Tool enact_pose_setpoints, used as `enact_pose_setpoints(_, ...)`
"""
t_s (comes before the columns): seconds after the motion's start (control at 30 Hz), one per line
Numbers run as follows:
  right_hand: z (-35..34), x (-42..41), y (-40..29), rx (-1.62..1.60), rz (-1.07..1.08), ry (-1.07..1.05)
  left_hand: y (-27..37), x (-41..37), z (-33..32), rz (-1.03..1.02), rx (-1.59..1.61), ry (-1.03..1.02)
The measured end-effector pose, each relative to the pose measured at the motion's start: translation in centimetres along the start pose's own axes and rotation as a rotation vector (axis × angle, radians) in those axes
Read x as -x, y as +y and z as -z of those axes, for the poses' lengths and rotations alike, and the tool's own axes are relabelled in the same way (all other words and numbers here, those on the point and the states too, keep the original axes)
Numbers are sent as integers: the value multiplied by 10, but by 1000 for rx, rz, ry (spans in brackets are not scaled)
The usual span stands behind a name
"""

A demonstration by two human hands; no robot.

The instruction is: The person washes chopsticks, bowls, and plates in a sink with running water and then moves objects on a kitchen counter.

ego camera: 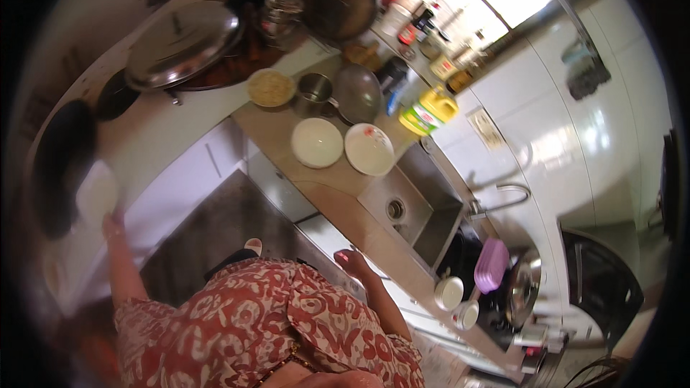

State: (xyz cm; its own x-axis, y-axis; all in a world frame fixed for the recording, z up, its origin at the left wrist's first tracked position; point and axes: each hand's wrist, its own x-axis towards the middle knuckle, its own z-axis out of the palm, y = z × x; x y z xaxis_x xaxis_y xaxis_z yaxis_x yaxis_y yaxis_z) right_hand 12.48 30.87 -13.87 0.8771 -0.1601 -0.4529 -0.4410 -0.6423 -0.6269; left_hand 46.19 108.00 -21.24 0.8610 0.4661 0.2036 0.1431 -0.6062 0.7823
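Observation:
At the far left, my left hand [112, 226] grips the rim of a white dish [98, 193], blurred, above the pale counter beside a large dark pan [66, 170]. My right hand [351, 264] hangs near the edge of the tan counter, fingers curled; a small reddish spot shows at them, and whether they hold something is unclear. On the tan counter stand a plain white bowl [317, 143] and a white bowl with a red pattern [370, 149]. Behind them are a bowl of pale food [270, 88], a metal pot [314, 91] and a metal wok [357, 93].
A steel sink [396, 194] with a faucet [506, 196] lies to the right, past a yellow jug [429, 112]. Farther along are a pink container [491, 265] and white cups [448, 293]. A large metal lid [183, 43] covers a wide pan at the upper left.

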Motion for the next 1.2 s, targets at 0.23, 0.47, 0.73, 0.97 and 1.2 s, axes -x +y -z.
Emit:
enact_pose_setpoints(0.23, -11, 5, -6, 137, -59, -76, 8, -1, 0, 150, -799, -212)
enact_pose_setpoints(0.47, 25, 10, 5, 16, 49, 111, 153, 51, -46, 78, -186, 220)
enact_pose_setpoints(0.73, 85, 38, 45, -101, 8, 238, 302, 156, -111, 222, 570, -248)
enact_pose_setpoints(0.97, 143, 47, 111, -402, 47, 390, 426, 251, -207, -16, 501, -745)
enact_pose_setpoints(1.2, 239, 47, 192, -335, 77, 765, 557, 386, -342, -359, 393, -1089)
